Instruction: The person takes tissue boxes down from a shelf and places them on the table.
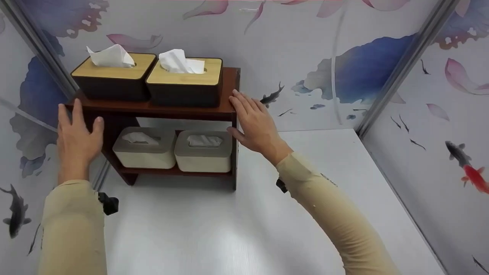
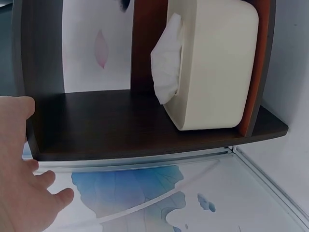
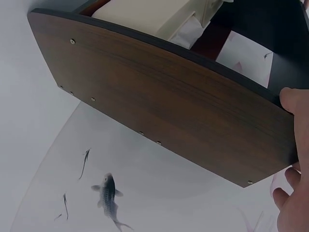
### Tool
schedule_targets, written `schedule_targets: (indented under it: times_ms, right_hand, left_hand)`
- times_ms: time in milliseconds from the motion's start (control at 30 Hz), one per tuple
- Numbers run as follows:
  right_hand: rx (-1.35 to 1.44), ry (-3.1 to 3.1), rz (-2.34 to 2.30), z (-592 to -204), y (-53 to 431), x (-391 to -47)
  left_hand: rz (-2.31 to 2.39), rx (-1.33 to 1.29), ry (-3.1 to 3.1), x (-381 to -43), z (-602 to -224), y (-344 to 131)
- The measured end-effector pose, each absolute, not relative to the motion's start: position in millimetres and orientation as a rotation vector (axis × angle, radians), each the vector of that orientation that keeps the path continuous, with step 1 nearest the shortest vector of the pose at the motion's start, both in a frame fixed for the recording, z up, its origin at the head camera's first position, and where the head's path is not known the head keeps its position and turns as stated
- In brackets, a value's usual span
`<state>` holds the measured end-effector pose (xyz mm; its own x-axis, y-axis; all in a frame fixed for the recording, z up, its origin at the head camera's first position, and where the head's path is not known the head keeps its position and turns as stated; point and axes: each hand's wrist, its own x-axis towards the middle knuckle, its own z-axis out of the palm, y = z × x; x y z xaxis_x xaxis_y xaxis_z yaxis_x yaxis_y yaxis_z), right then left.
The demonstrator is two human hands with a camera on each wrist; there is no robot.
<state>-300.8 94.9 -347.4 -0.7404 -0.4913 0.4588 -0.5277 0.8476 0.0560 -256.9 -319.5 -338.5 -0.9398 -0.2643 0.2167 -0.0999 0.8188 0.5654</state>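
A dark brown two-tier wooden shelf point(image 1: 179, 111) stands against the back wall. On its top sit two black tissue boxes with light wood lids, the left box point(image 1: 118, 88) and the right box point(image 1: 183, 94), side by side. Below are two cream tissue boxes with greyish lids, one at left point(image 1: 145, 157) and one at right point(image 1: 204, 162). My left hand point(image 1: 78, 143), fingers spread, is at the shelf's left end. My right hand point(image 1: 256, 122) rests at the upper right corner, its fingers straight along the side panel point(image 3: 169, 106).
The white tabletop point(image 1: 183, 233) extends in front and to the right of the shelf. Printed wall panels point(image 1: 290, 46) with fish and petals enclose it, joined by metal corner posts point(image 1: 408, 68). A black wrist camera point(image 1: 109, 203) is strapped to the left sleeve.
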Motion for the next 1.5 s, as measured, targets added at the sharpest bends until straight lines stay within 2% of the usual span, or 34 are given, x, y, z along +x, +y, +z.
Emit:
schedule_targets:
  times_ms: [733, 1200, 1500]
  right_hand:
    - [0.675, -2.552, 0.219, -359, 86, -297]
    - [0.676, -2.527, 0.269, -363, 108, -300]
    - [0.652, -2.535, 0.336, -362, 128, -305]
  left_hand:
    - [-0.825, 0.284, -2.657, -257, -343, -319]
    - [-0.806, 0.220, -2.634, -254, -350, -303]
    - [-0.630, 0.200, -2.655, -252, -354, -284]
